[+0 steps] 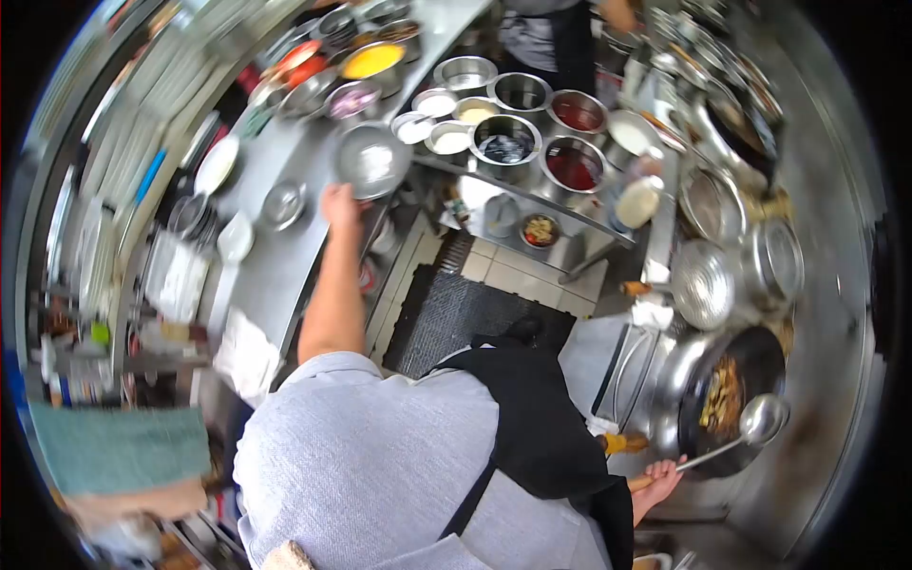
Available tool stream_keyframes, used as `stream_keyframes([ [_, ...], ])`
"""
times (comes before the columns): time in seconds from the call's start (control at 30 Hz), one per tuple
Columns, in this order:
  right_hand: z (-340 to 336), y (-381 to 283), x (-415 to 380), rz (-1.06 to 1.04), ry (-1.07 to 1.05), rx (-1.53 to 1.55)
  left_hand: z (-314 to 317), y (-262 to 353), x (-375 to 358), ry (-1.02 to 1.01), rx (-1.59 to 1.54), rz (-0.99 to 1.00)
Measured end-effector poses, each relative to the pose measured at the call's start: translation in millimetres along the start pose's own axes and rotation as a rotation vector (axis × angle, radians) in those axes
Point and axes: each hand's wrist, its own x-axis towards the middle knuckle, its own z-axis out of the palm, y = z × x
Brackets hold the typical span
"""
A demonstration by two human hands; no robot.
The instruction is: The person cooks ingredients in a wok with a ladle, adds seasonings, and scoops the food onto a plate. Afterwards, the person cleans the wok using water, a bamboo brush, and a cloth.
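My left hand [344, 201] reaches out over the counter, its fingers closed on the near rim of a round metal bowl [373, 160]. The bowl is slightly blurred, and I see no food in it. Low on the right, my right hand [657, 483] is wrapped round the handle of a long metal ladle [762, 419]. The ladle's head is over the right side of a dark wok [750, 356]. Browned pieces of food [722, 394] lie inside the wok. A yellow cloth-wrapped handle [625, 443] sticks out from the wok's left side, close to my right hand.
Metal pots of dark red sauce [573, 163] and other liquids crowd the table ahead. A steel counter [261, 252] runs along the left, with a small metal bowl [283, 204]. Strainers [703, 283] sit above the wok. Another person [546, 38] stands beyond the pots.
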Motion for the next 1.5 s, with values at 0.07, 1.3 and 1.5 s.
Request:
stream_keyframes([
  [0.07,2.1,9.8,0.9,0.021,-0.015,-0.033,-152.8,-6.1,18.0,0.371,0.106,0.074],
  [1.3,122.4,-53.9,-99.0,0.346,0.363,-1.504,457.1,-167.1,-594.3,-2.593,0.154,1.344],
  [1.5,152.7,-68.4,-39.0,0.405,0.569,-1.574,417.0,-122.1,-496.9,-2.696,-0.088,1.239],
])
